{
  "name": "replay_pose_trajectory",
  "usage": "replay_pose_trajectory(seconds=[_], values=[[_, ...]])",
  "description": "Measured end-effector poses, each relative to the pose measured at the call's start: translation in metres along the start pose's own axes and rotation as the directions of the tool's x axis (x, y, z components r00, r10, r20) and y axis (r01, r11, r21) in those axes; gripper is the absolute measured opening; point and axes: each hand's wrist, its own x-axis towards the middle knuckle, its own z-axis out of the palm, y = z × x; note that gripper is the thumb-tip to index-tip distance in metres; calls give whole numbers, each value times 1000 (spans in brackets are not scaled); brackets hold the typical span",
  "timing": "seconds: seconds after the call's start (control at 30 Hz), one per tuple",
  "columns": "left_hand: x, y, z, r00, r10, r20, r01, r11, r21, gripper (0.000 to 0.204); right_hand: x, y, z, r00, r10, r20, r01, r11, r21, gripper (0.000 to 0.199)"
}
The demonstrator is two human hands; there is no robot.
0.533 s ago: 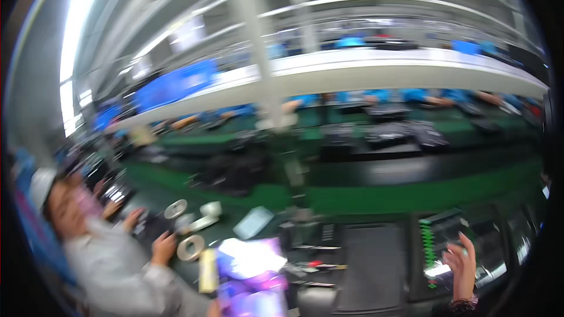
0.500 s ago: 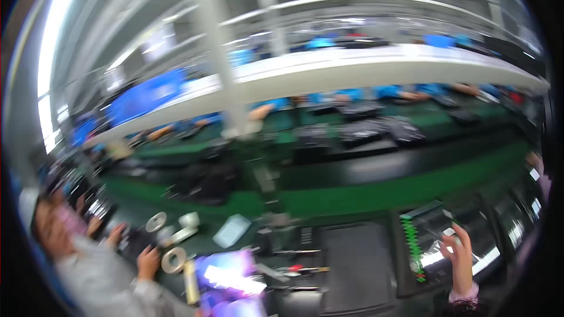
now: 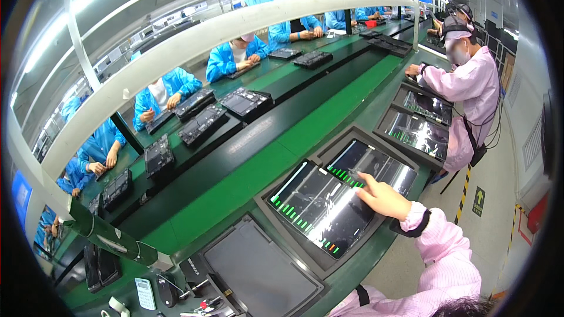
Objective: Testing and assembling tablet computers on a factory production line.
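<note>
Right hand (image 3: 385, 196): fingers partly bent with a gap between the leading digits; we see nothing gripped. It is held low over the boundary between two dark panels; contact at the fingertips we cannot tell.
Left hand: out of our view, so its state is unknown.
Near panel (image 3: 323, 202): lies to the left of the right hand, in a black tray (image 3: 286, 229) on the green table (image 3: 226, 194). Long axis runs upper left to lower right; green tabs line its lower-left long edge.
Far panel (image 3: 370, 157): just beyond the fingers, long axis roughly parallel to the near panel's, its lower right partly hidden by the hand.
Nearer hand: the right, by what we can see.
Forearm pose: pink sleeve (image 3: 443, 242) bent, reaching in from lower right; black wristband (image 3: 419, 226) behind the wrist; fingers point up and left.
Grey pad (image 3: 264, 273): left of the near panel, apart from the hand.
</note>
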Motion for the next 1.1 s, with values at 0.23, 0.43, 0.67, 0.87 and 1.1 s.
replay_pose_trajectory(seconds=[0.23,0.43,0.67,0.87,1.1], values=[[-40,28,-56,983,-153,-99,166,977,133,56,28,-1,20,996,-35,87,50,983,-175,71],[-61,46,-105,958,-228,-173,265,933,243,60,47,9,16,965,118,235,-144,985,98,57],[-92,84,-142,904,-298,-307,404,831,383,65,32,-16,11,884,110,455,-301,878,372,75],[-122,109,-151,839,-326,-436,514,736,440,70,15,-23,26,922,106,372,-310,776,549,68],[-123,120,-144,781,-352,-517,603,640,476,75,14,1,36,921,-352,-169,308,921,-241,47]])
